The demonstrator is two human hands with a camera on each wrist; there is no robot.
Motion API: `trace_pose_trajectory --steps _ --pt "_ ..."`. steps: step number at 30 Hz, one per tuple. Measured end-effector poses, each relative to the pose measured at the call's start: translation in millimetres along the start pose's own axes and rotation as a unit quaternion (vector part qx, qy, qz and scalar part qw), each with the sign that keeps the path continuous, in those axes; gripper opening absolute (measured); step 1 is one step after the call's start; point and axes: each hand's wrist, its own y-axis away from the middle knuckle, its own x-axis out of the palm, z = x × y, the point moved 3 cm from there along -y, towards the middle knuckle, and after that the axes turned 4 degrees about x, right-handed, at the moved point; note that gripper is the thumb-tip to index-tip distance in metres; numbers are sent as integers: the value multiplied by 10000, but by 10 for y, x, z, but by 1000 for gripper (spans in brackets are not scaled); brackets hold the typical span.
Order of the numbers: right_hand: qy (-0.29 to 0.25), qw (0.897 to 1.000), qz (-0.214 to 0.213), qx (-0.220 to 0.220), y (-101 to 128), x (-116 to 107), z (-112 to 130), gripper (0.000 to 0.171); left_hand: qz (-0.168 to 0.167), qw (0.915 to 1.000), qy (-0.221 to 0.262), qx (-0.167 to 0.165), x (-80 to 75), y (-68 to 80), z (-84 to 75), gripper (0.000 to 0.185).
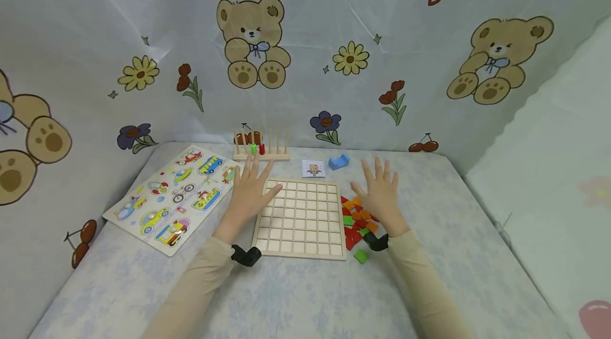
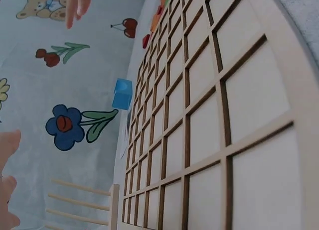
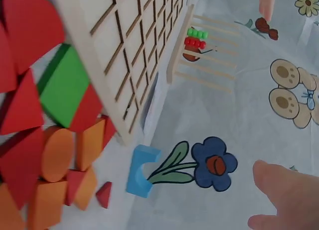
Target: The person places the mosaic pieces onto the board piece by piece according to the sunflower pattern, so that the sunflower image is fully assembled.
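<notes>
A square wooden grid board with shallow compartments lies in the middle of the table. My left hand is spread with straight fingers over the board's left edge and holds nothing. On the other side, my right hand is likewise spread, with straight fingers, above a pile of red, orange and green blocks. These blocks are flat shapes, and a green one shows large in the right wrist view. One separate green block sits nearer the front.
A vehicle puzzle board lies at the left. Behind the grid are a pegged wooden rack with green and red beads, a small picture card and a blue notched block. A bear-print cloth hangs at the back.
</notes>
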Motion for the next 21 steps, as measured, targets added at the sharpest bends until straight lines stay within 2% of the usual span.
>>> trace_pose_trajectory --steps 4,7,11,14,16,21 --pt "-492 9987 89 19 14 90 -122 65 -60 9975 700 12 65 92 63 68" --pt "-1078 9935 335 173 45 202 -237 53 28 9911 1325 79 164 201 142 65" --pt "-2025 9762 658 400 61 374 -404 38 313 9787 2005 301 340 323 273 60" --pt "-2492 9646 792 352 39 475 -494 35 546 9685 2390 424 450 382 382 64" --pt "-2651 9594 911 312 27 532 -540 35 671 9617 2621 446 500 417 452 69" --pt "-2987 9467 1127 427 -17 678 -651 37 813 9512 2920 575 546 467 587 81"
